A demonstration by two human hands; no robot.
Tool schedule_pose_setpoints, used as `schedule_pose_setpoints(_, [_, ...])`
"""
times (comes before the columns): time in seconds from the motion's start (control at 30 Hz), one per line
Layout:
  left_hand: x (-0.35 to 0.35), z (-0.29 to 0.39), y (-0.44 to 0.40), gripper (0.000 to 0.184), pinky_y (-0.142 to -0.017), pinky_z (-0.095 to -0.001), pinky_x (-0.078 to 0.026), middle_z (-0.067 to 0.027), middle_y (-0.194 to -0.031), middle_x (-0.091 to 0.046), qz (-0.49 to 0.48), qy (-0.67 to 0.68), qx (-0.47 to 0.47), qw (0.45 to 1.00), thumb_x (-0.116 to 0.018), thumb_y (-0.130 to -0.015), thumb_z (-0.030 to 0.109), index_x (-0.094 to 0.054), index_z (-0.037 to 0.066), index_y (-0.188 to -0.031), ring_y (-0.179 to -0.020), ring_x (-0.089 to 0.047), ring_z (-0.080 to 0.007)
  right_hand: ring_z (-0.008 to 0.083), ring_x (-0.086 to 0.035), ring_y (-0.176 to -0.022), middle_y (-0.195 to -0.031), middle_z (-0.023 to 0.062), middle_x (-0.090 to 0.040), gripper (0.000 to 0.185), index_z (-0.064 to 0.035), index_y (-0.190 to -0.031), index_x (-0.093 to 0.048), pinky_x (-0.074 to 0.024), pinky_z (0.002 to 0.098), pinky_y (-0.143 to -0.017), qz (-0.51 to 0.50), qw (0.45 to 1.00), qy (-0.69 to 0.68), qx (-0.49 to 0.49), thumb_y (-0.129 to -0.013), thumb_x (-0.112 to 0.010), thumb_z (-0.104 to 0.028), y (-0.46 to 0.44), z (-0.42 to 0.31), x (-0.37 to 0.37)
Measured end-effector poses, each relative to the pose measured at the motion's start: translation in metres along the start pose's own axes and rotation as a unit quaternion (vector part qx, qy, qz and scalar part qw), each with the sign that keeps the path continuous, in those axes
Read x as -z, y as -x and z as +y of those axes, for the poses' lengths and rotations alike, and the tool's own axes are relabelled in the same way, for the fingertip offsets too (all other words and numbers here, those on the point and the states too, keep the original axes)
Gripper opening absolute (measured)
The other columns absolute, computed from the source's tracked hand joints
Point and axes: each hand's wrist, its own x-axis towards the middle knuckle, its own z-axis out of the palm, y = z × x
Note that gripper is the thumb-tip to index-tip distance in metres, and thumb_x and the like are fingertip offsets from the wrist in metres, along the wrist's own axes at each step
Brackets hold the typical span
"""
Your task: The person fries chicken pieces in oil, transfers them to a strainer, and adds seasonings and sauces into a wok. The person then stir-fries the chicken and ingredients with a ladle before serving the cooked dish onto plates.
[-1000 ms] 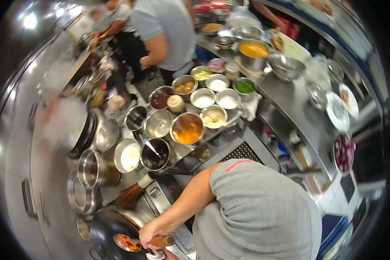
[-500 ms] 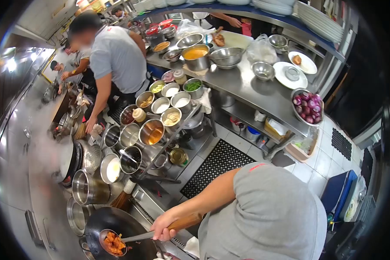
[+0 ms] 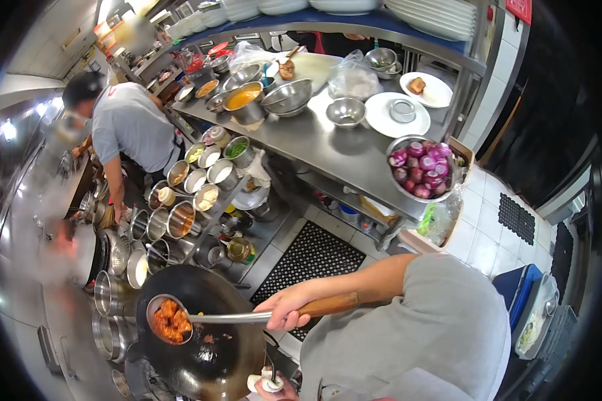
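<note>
My right hand [image 3: 289,307] is closed around a long-handled ladle, on its metal shaft just ahead of the wooden grip [image 3: 329,305]. The ladle bowl [image 3: 155,309] holds reddish-orange, sauced food pieces [image 3: 172,323]. It sits over the inside of a dark wok [image 3: 207,364], which is tilted and has a few scraps stuck to its surface. At the bottom edge my left hand [image 3: 281,391], partly cut off, grips a white cloth [image 3: 266,383] at the wok's handle. The handle itself is mostly hidden.
Steel pots [image 3: 110,294] stand beside the wok along the steaming stove. Beyond are several ingredient containers [image 3: 180,219] and a co-worker [image 3: 137,127]. A steel counter [image 3: 314,150] carries bowls, white plates [image 3: 398,115] and a bowl of red onions [image 3: 421,170]. A black mat [image 3: 308,260] lies on the floor.
The wok is raised and tilted, showing more of its inside. The ladle with the food has moved up with it. My left hand with the cloth shows more clearly. The view has shifted.
</note>
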Motion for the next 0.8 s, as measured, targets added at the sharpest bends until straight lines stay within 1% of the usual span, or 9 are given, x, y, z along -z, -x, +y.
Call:
schedule_pose_setpoints(0.07, [-0.015,-0.033,0.022,0.025,-0.055,-0.0322,-0.056,-0.0115,-0.077,-0.064,-0.013,-0.037,0.022,0.999,-0.052,-0.078,0.025,-0.057,0.003,-0.09,-0.062,-0.063,-0.0227,0.0002,-0.036,-0.045,-0.069,-0.0028,-0.037,0.057,-0.0114,-0.142,-0.024,-0.0347,0.0174,-0.033,0.026,0.999,-0.014,0.013,-0.092,-0.05,-0.008,0.057,0.01,-0.002])
schedule_pose_setpoints(0.13, [-0.033,-0.064,0.048,0.025,-0.05,-0.0308,-0.056,-0.0127,-0.078,-0.065,0.024,-0.051,-0.008,0.998,-0.051,-0.078,0.024,-0.056,0.003,-0.09,-0.062,-0.064,-0.0222,0.0,-0.036,-0.046,-0.067,-0.0052,-0.037,0.038,-0.0124,-0.126,-0.04,-0.0324,0.0175,-0.034,0.049,0.997,-0.034,0.041,-0.091,-0.053,-0.007,0.109,0.021,-0.009])
schedule_pose_setpoints(0.23, [-0.088,-0.094,0.093,0.022,-0.05,-0.03,-0.056,-0.0155,-0.081,-0.064,0.022,-0.089,-0.026,0.995,-0.051,-0.077,0.021,-0.054,0.002,-0.089,-0.065,-0.065,-0.0224,-0.001,-0.037,-0.047,-0.069,-0.0057,-0.038,0.035,-0.011,-0.124,-0.04,-0.0321,0.0165,-0.035,0.116,0.989,-0.048,0.081,-0.091,-0.053,-0.008,0.17,0.032,-0.03])
schedule_pose_setpoints(0.27, [-0.09,-0.098,0.091,0.023,-0.05,-0.0297,-0.056,-0.015,-0.081,-0.064,0.019,-0.069,0.048,0.996,-0.051,-0.076,0.02,-0.054,0.003,-0.09,-0.065,-0.065,-0.0237,-0.001,-0.037,-0.047,-0.069,-0.0057,-0.038,0.035,-0.011,-0.124,-0.04,-0.0321,0.0165,-0.035,0.117,0.989,-0.047,0.083,-0.091,-0.053,-0.008,0.187,0.035,-0.035])
schedule_pose_setpoints(0.3, [-0.088,-0.115,0.088,0.023,-0.05,-0.0296,-0.055,-0.0145,-0.079,-0.063,-0.077,-0.257,-0.145,0.952,-0.052,-0.075,0.02,-0.054,0.003,-0.09,-0.064,-0.064,-0.0242,-0.001,-0.037,-0.047,-0.07,-0.0055,-0.039,0.034,-0.011,-0.123,-0.04,-0.032,0.0165,-0.035,0.147,0.984,-0.044,0.092,-0.091,-0.052,-0.008,0.203,0.038,-0.039])
schedule_pose_setpoints(0.37, [-0.093,-0.13,0.087,0.023,-0.048,-0.0302,-0.054,-0.0136,-0.076,-0.062,-0.12,-0.269,-0.122,0.948,-0.052,-0.074,0.02,-0.053,0.004,-0.09,-0.061,-0.063,-0.0249,-0.0008,-0.036,-0.046,-0.07,-0.0051,-0.039,0.03,-0.01,-0.119,-0.04,-0.032,0.0166,-0.034,0.176,0.974,-0.058,0.128,-0.092,-0.052,-0.008,0.227,0.05,-0.042])
schedule_pose_setpoints(0.4, [-0.115,-0.125,0.095,0.024,-0.048,-0.0308,-0.054,-0.0133,-0.075,-0.062,-0.06,-0.094,0.093,0.989,-0.052,-0.073,0.021,-0.053,0.004,-0.09,-0.06,-0.062,-0.0252,-0.0019,-0.035,-0.046,-0.07,-0.0056,-0.039,0.047,-0.0108,-0.136,-0.035,-0.0284,0.0162,-0.035,0.196,0.969,-0.056,0.137,-0.092,-0.05,-0.007,0.238,0.054,-0.047])
schedule_pose_setpoints(0.43, [-0.114,-0.126,0.091,0.024,-0.047,-0.0322,-0.053,-0.0136,-0.076,-0.062,-0.074,-0.095,0.127,0.985,-0.053,-0.073,0.021,-0.051,0.005,-0.091,-0.06,-0.062,-0.0256,-0.0018,-0.035,-0.045,-0.069,-0.0053,-0.038,0.044,-0.0105,-0.133,-0.036,-0.0286,0.0165,-0.035,0.212,0.964,-0.052,0.151,-0.092,-0.05,-0.007,0.246,0.059,-0.051])
schedule_pose_setpoints(0.8, [-0.136,-0.144,0.067,0.028,-0.055,-0.0323,-0.054,-0.0137,-0.079,-0.061,-0.15,-0.211,0.159,0.953,-0.052,-0.075,0.025,-0.055,0.001,-0.089,-0.065,-0.062,-0.0256,0.0,-0.037,-0.046,-0.069,-0.0042,-0.037,0.037,-0.0124,-0.126,-0.036,-0.0315,0.0177,-0.035,0.28,0.923,-0.063,0.256,-0.093,-0.051,-0.007,0.294,0.087,-0.07])
